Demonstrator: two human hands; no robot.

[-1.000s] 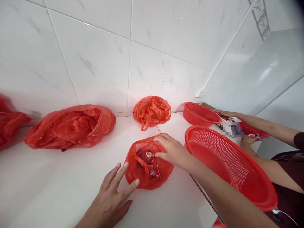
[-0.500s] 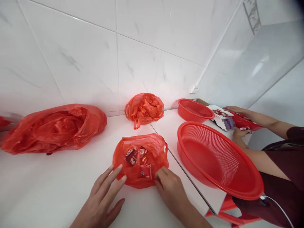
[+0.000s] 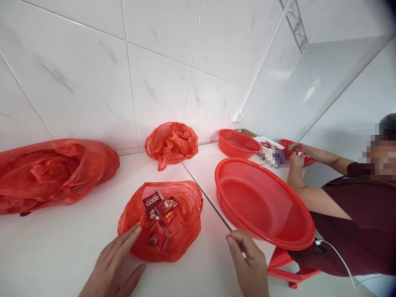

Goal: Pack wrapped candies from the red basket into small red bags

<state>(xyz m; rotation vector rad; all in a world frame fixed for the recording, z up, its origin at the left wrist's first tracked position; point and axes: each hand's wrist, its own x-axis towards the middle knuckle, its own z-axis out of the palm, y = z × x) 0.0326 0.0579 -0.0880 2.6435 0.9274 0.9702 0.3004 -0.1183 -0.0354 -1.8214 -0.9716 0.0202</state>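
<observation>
Right hand [image 3: 247, 258] withdrew from red bag [image 3: 185, 235], beside red colander [image 3: 256, 202].

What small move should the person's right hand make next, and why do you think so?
Probably the right hand should pick one of the wrapped red packets out of the red plastic bag. The packets lie loose in view, that hand looks empty, the left hand touches the bag's edge, and the red plastic colander stands close beside.
</observation>
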